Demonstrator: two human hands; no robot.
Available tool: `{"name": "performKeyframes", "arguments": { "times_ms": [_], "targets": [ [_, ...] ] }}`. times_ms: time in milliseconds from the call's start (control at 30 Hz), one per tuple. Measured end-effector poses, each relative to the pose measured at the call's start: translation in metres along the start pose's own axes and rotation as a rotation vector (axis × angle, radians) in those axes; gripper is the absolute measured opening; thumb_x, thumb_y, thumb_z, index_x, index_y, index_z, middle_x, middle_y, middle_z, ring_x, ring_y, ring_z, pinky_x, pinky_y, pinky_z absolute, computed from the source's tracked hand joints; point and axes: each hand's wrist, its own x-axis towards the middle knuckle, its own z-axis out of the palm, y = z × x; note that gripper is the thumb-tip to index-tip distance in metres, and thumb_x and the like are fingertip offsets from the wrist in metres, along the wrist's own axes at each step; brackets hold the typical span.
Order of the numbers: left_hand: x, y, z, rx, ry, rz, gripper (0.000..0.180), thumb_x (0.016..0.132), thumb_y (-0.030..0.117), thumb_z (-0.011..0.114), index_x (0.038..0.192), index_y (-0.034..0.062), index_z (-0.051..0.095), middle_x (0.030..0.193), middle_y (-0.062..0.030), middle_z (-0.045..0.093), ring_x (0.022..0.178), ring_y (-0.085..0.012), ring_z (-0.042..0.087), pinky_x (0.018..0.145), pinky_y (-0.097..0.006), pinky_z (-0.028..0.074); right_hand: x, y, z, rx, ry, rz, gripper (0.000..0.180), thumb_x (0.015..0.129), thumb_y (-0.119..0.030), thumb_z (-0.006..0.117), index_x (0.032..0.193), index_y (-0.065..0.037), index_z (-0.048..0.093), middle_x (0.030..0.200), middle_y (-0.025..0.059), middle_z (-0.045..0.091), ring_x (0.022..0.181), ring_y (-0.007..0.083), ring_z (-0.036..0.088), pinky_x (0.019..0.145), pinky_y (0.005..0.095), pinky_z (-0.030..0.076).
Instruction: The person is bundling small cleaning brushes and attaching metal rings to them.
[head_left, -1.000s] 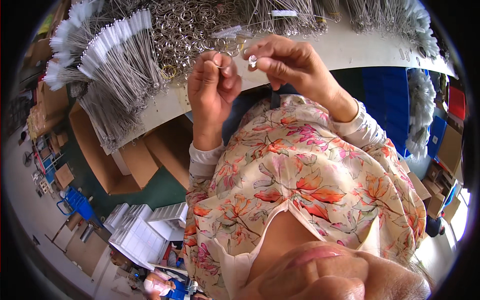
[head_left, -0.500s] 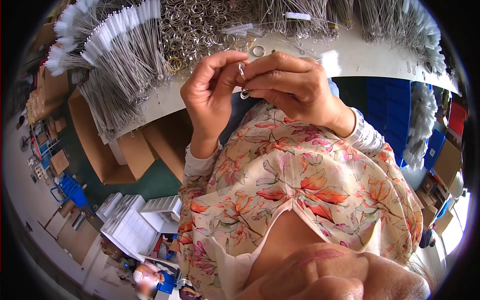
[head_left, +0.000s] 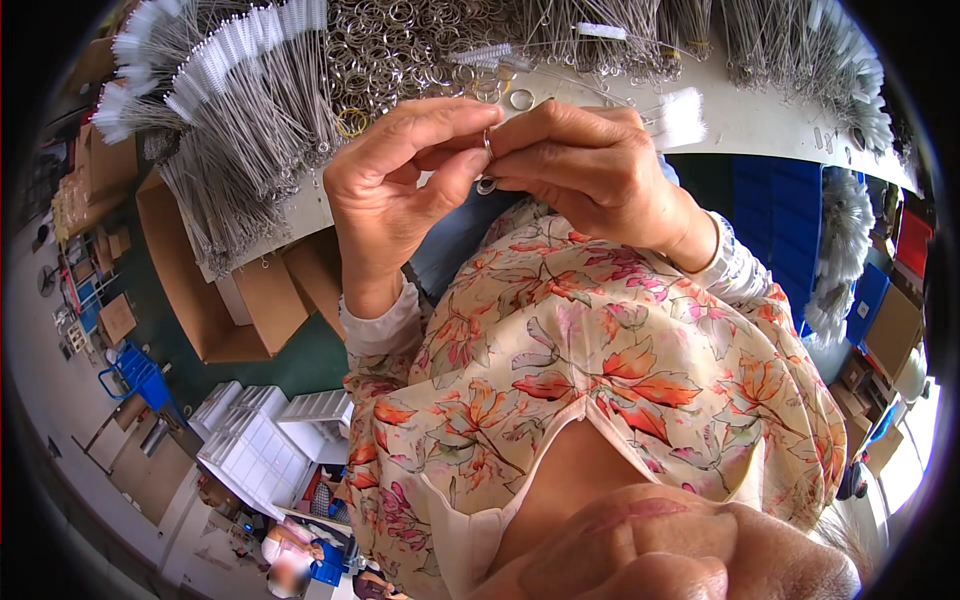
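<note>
We have one metal ring (head_left: 488, 144) pinched edge-on between our two hands, in front of our chest near the table's edge. The left hand (head_left: 395, 170) grips it between thumb and forefinger, the palm held open in a curve; the right hand (head_left: 600, 165) closes narrowly on the ring's other side. Small wire loops (head_left: 486, 185) hang just under the right fingertips, and a white brush head (head_left: 682, 118) shows past that hand; how many brushes make it up we cannot tell. One loose ring (head_left: 513, 103) lies on the table beyond our fingers, before a ring pile (head_left: 400, 55) too dense to count. Two single brushes lie near it, one with a short white head (head_left: 602, 31). Large bundles of wire-handled brushes (head_left: 265, 110) flank the pile on both sides. Below, to the left, stands an open cardboard box (head_left: 278, 310), its bottom partly hidden; at right, white bristles (head_left: 840, 250) crowd beside blue panels (head_left: 770, 230). The pale table (head_left: 745, 130) curves over a green floor (head_left: 315, 360), with white plastic crates (head_left: 258, 445) and a co-worker (head_left: 290, 545) farther off.
</note>
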Motion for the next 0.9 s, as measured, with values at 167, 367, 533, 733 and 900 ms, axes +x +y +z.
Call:
{"name": "performKeyframes", "arguments": {
  "times_ms": [167, 367, 533, 733, 900],
  "targets": [
    [0.001, 0.001, 0.007, 0.120, 0.085, 0.028, 0.025, 0.073, -0.012, 0.062, 0.097, -0.0062, 0.064, 0.097, -0.0149, 0.064, 0.083, -0.0167, 0.065, 0.074, -0.024, 0.055, 0.005, -0.008, -0.001, 0.178, -0.013, 0.146, 0.016, 0.069, 0.002, 0.067, 0.084, -0.003, 0.065, 0.092, 0.0042, 0.063, 0.075, 0.0194, 0.064, 0.063, 0.0273, 0.053],
    [0.003, 0.005, 0.004, 0.073, 0.089, 0.030, 0.025, 0.073, -0.010, 0.063, 0.098, -0.0068, 0.063, 0.096, -0.0144, 0.064, 0.083, -0.0162, 0.064, 0.073, -0.024, 0.054, 0.007, -0.017, -0.005, 0.415, 0.014, 0.322, 0.012, 0.076, 0.002, 0.066, 0.088, 0.001, 0.065, 0.092, 0.0095, 0.062, 0.082, 0.0209, 0.063, 0.071, 0.0286, 0.053],
    [0.003, 0.003, 0.000, 0.018, 0.006, -0.017, 0.026, 0.074, -0.009, 0.064, 0.100, -0.0061, 0.063, 0.099, -0.0136, 0.064, 0.083, -0.0154, 0.064, 0.074, -0.024, 0.054, 0.009, -0.011, -0.011, 0.355, -0.055, 0.268, 0.013, 0.074, 0.002, 0.066, 0.087, 0.001, 0.065, 0.091, 0.0093, 0.062, 0.080, 0.0222, 0.063, 0.069, 0.0294, 0.053],
    [0.004, 0.009, -0.005, 0.063, -0.074, -0.105, 0.026, 0.073, -0.010, 0.064, 0.098, -0.0062, 0.063, 0.098, -0.0129, 0.063, 0.083, -0.0165, 0.065, 0.074, -0.024, 0.054, 0.006, -0.007, -0.011, 0.334, -0.100, 0.259, 0.013, 0.073, 0.002, 0.067, 0.086, 0.000, 0.065, 0.090, 0.0101, 0.062, 0.079, 0.0239, 0.063, 0.066, 0.0310, 0.052],
    [0.003, 0.003, 0.000, 0.176, -0.010, 0.011, 0.027, 0.071, -0.012, 0.064, 0.098, -0.0078, 0.063, 0.097, -0.0141, 0.064, 0.082, -0.0178, 0.065, 0.074, -0.025, 0.055, 0.008, -0.006, -0.011, 0.420, -0.113, 0.332, 0.009, 0.078, -0.005, 0.066, 0.085, -0.001, 0.066, 0.090, 0.0080, 0.062, 0.074, 0.0186, 0.062, 0.063, 0.0284, 0.051]
  ]
}}
